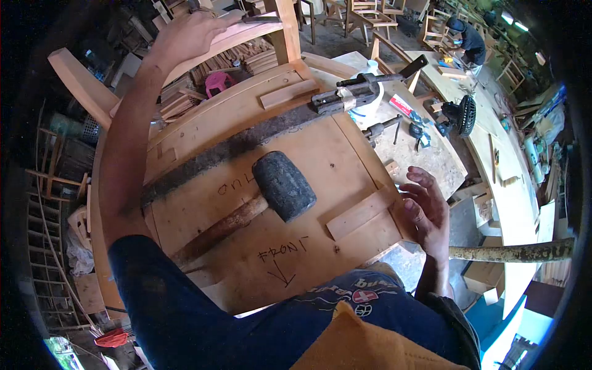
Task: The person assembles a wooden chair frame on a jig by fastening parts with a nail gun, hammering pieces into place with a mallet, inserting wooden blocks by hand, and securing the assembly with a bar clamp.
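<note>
A wooden panel (pixel 308 237) marked "FRONT" with an arrow lies before me. On it rests a mallet with a black head (pixel 285 185) and a worn wooden handle. A long dark metal bar clamp (pixel 246 135) crosses the panel behind the mallet. At the upper left, my left hand (pixel 188 38) lies on a wooden rail (pixel 246 32) of the frame, beside a dark thin tool (pixel 261 20); whether its fingers grip anything is unclear. My right hand (pixel 425 206) is at the panel's right edge, fingers apart and curved, holding nothing visible. Near it is a small wood block (pixel 359 214).
A worktable (pixel 401 142) with a second clamp (pixel 381 128), a red and white box (pixel 401 105) and a black fan (pixel 461 115) stands to the right. A person (pixel 470 42) works at the far upper right. Chair frames (pixel 370 18) stand behind, and a pink stool (pixel 217 83) beyond the panel.
</note>
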A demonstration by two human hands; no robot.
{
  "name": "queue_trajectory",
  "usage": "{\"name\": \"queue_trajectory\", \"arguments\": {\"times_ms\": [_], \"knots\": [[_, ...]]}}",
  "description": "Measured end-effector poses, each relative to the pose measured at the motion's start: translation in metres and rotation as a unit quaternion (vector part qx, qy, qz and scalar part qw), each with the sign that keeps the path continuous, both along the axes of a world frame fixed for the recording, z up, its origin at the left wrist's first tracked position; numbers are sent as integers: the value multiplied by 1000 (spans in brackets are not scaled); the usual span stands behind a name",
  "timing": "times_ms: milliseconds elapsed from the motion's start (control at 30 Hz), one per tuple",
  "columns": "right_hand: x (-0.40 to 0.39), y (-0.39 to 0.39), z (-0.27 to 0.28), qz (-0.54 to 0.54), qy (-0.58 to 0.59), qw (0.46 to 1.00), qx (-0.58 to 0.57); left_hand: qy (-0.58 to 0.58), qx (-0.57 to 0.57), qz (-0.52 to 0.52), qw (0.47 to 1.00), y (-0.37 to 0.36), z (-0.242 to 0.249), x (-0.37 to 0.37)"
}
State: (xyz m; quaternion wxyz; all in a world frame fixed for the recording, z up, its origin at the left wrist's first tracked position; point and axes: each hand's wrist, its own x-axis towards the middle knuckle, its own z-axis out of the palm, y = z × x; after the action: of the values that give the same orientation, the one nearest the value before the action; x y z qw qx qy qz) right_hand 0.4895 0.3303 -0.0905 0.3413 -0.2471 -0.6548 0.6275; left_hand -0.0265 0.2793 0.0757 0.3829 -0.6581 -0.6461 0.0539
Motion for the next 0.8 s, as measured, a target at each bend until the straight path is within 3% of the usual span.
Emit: {"name": "queue_trajectory", "arguments": {"times_ms": [33, 133, 233, 333, 800], "knots": [[-1, 0, 1, 0, -4, 1000, 2, 48, 18, -2, 999, -6, 5, 9], [4, 0, -4, -2, 4, 1000, -9, 33, 16, 41, 998, -27, 30, 28], [5, -2, -5, -2, 1, 1000, -3, 8, 40, 6, 999, -37, 33, 9], [4, -4, -4, 7, 6, 1000, -8, -20, 58, -49, 997, -29, 14, 3], [4, -3, -3, 15, 7, 999, -37, -56, 97, 12, 994, -7, -28, 8]]}}
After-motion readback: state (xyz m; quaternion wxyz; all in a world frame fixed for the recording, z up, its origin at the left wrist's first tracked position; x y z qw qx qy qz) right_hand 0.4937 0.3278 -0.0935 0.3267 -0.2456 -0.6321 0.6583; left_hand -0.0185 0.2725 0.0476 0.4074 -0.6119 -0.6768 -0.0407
